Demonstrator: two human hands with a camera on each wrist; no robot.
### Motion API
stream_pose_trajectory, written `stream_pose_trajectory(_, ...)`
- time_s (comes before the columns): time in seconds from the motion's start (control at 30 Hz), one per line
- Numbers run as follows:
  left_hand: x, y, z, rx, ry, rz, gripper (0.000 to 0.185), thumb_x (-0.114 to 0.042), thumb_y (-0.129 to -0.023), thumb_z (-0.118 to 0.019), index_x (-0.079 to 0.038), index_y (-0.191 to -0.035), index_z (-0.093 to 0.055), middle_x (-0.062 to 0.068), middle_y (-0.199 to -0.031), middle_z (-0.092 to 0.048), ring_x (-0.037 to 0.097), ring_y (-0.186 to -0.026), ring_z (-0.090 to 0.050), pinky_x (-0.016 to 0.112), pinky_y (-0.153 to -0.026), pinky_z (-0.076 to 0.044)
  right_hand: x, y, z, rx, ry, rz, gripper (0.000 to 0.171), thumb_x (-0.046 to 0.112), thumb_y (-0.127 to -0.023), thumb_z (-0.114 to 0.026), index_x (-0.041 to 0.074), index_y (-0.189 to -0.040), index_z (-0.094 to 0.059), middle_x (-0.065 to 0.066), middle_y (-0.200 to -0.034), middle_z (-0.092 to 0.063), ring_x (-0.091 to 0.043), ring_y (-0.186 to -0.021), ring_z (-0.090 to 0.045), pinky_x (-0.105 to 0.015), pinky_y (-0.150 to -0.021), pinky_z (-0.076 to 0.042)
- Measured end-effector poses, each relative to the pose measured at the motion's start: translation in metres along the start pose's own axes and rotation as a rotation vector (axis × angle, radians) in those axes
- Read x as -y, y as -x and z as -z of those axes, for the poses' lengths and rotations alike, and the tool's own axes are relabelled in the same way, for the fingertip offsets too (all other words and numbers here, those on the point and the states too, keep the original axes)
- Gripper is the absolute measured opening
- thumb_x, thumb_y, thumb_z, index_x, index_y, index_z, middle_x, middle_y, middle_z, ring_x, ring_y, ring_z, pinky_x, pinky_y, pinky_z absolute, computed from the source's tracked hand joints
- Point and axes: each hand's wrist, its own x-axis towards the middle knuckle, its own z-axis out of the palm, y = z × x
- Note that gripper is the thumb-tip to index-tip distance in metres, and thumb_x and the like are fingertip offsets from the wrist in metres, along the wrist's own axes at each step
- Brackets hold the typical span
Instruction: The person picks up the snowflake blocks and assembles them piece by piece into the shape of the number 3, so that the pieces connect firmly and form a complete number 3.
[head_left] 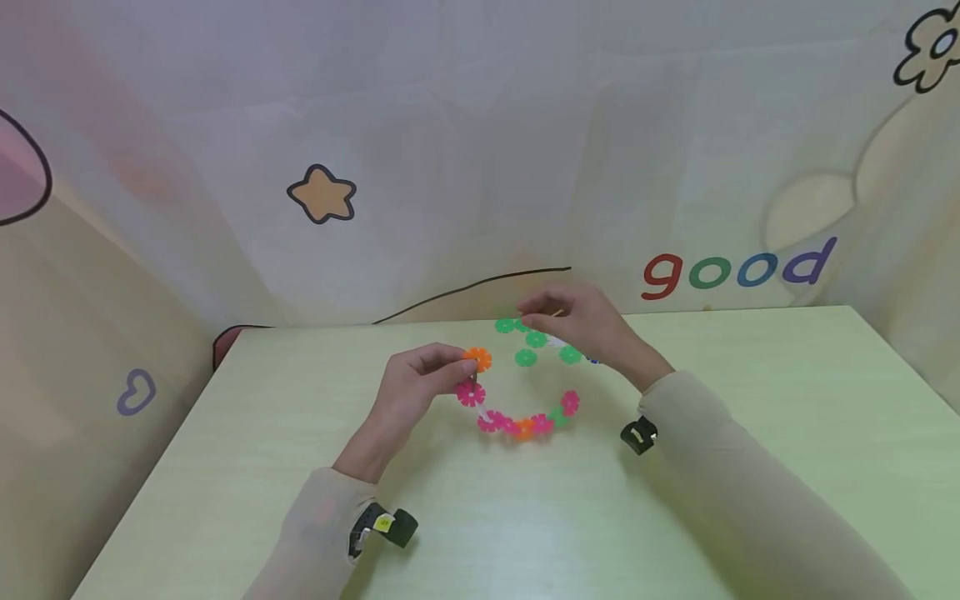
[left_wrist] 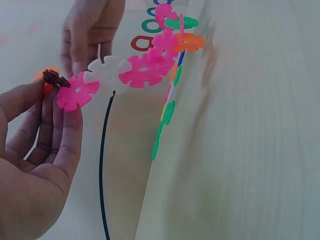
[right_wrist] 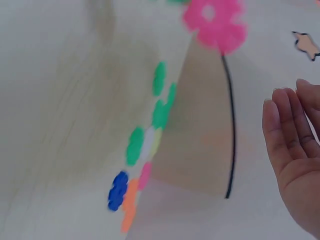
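My left hand holds up one end of a curved chain of notched plastic snowflake discs. Its thumb and fingers pinch around an orange disc and a dark brown disc. From there the chain runs through a pink disc, a white disc, more pink ones, an orange disc and a green one, to a pink disc at its free end. My right hand is raised over the loose discs at the back, fingers extended in the right wrist view, with no disc visible in it.
Loose green discs lie near the back of the pale table. Beside them, in the right wrist view, are a blue disc, orange discs, plus pink, white and yellow ones. A printed backdrop rises behind the table.
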Motion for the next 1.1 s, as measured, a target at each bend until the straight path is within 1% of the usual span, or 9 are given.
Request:
stream_pose_trajectory(0.13, 0.000, 0.000, 0.000, -0.003, 0.019, 0.002, 0.021, -0.019, -0.100, -0.077, -0.003, -0.113, -0.077, 0.011, -0.102, -0.078, 0.025, -0.090, -0.075, 0.034, -0.090, -0.062, -0.021, -0.012, 0.001, 0.030, 0.063, -0.017, 0.016, 0.009, -0.098, -0.077, 0.004, -0.114, -0.078, -0.006, -0.106, -0.078, -0.027, -0.102, -0.071, -0.047, -0.094, -0.059)
stream_pose_trajectory(0.23, 0.001, 0.000, 0.000, -0.006, 0.021, 0.005, 0.021, -0.020, -0.099, -0.078, -0.004, -0.113, -0.077, 0.010, -0.102, -0.078, 0.025, -0.090, -0.075, 0.034, -0.090, -0.062, -0.035, -0.017, -0.004, 0.093, 0.100, -0.039, 0.017, 0.005, -0.097, -0.077, 0.000, -0.113, -0.078, -0.007, -0.104, -0.078, -0.029, -0.102, -0.071, -0.046, -0.096, -0.058)
stream_pose_trajectory(0.33, 0.001, 0.001, 0.000, -0.006, 0.011, 0.006, 0.021, -0.022, -0.099, -0.078, -0.005, -0.112, -0.078, 0.010, -0.101, -0.077, 0.025, -0.090, -0.074, 0.035, -0.090, -0.061, -0.047, -0.021, -0.010, 0.167, 0.122, -0.044, 0.018, 0.003, -0.097, -0.077, -0.004, -0.113, -0.077, -0.009, -0.103, -0.078, -0.029, -0.101, -0.071, -0.044, -0.095, -0.058)
stream_pose_trajectory(0.43, 0.001, 0.002, 0.000, -0.004, 0.004, 0.007, 0.022, -0.023, -0.100, -0.077, -0.005, -0.113, -0.078, 0.012, -0.104, -0.077, 0.025, -0.091, -0.074, 0.035, -0.090, -0.061, -0.053, -0.022, -0.014, 0.222, 0.147, -0.029, 0.018, 0.000, -0.095, -0.077, -0.005, -0.112, -0.078, -0.009, -0.100, -0.078, -0.029, -0.097, -0.071, -0.042, -0.089, -0.060)
stream_pose_trajectory(0.53, 0.001, 0.001, 0.000, 0.000, 0.005, 0.009, 0.023, -0.023, -0.100, -0.077, -0.004, -0.114, -0.077, 0.015, -0.108, -0.077, 0.025, -0.092, -0.075, 0.034, -0.090, -0.061, -0.056, -0.026, -0.018, 0.254, 0.193, -0.028, 0.019, 0.001, -0.094, -0.079, -0.005, -0.112, -0.078, -0.009, -0.097, -0.077, -0.027, -0.094, -0.070, -0.040, -0.087, -0.060)
stream_pose_trajectory(0.6, 0.001, 0.001, 0.000, 0.003, 0.009, 0.010, 0.023, -0.022, -0.100, -0.077, -0.004, -0.115, -0.077, 0.015, -0.110, -0.077, 0.025, -0.091, -0.075, 0.034, -0.090, -0.062, -0.057, -0.028, -0.020, 0.273, 0.227, -0.042, 0.021, 0.003, -0.093, -0.080, -0.003, -0.113, -0.078, -0.008, -0.099, -0.076, -0.026, -0.095, -0.069, -0.040, -0.089, -0.060)
stream_pose_trajectory(0.73, -0.001, 0.001, 0.000, 0.000, 0.014, 0.010, 0.023, -0.021, -0.100, -0.077, -0.003, -0.114, -0.077, 0.013, -0.109, -0.077, 0.025, -0.091, -0.076, 0.034, -0.089, -0.062, -0.057, -0.032, -0.023, 0.312, 0.273, -0.058, 0.022, 0.007, -0.093, -0.082, -0.002, -0.112, -0.078, -0.008, -0.102, -0.075, -0.027, -0.098, -0.067, -0.042, -0.094, -0.058)
stream_pose_trajectory(0.9, -0.001, 0.000, 0.001, 0.000, 0.010, 0.009, 0.022, -0.020, -0.100, -0.077, -0.003, -0.114, -0.077, 0.011, -0.106, -0.078, 0.024, -0.092, -0.076, 0.034, -0.089, -0.062, -0.055, -0.031, -0.024, 0.323, 0.298, -0.061, 0.020, 0.009, -0.091, -0.085, 0.000, -0.107, -0.077, -0.007, -0.099, -0.073, -0.028, -0.097, -0.065, -0.043, -0.094, -0.057)
stream_pose_trajectory(1.1, -0.001, 0.000, 0.002, 0.013, 0.009, 0.006, 0.022, -0.020, -0.101, -0.075, -0.002, -0.115, -0.076, 0.011, -0.108, -0.078, 0.025, -0.092, -0.076, 0.034, -0.090, -0.062, -0.050, -0.023, -0.021, 0.275, 0.232, -0.098, 0.012, 0.008, -0.092, -0.082, 0.005, -0.099, -0.072, -0.005, -0.097, -0.072, -0.026, -0.095, -0.065, -0.041, -0.091, -0.057)
